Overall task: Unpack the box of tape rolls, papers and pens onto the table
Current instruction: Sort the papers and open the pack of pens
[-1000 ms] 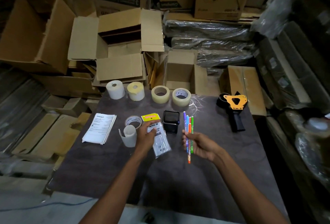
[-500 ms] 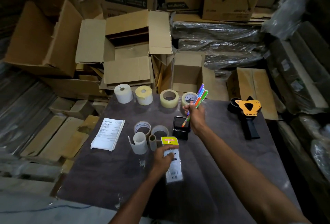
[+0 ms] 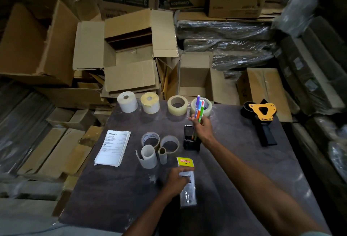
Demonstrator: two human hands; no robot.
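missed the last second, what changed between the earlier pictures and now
The right hand carried the pens from mid-table to the black holder, their lower ends now going into it. The left hand drew the clear packet back toward the near edge. The tape rolls, papers and tape dispenser stayed put.

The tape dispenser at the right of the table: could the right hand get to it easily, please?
Probably not at once: the right hand grips the pens over the black holder. The table towards the tape dispenser looks bare.
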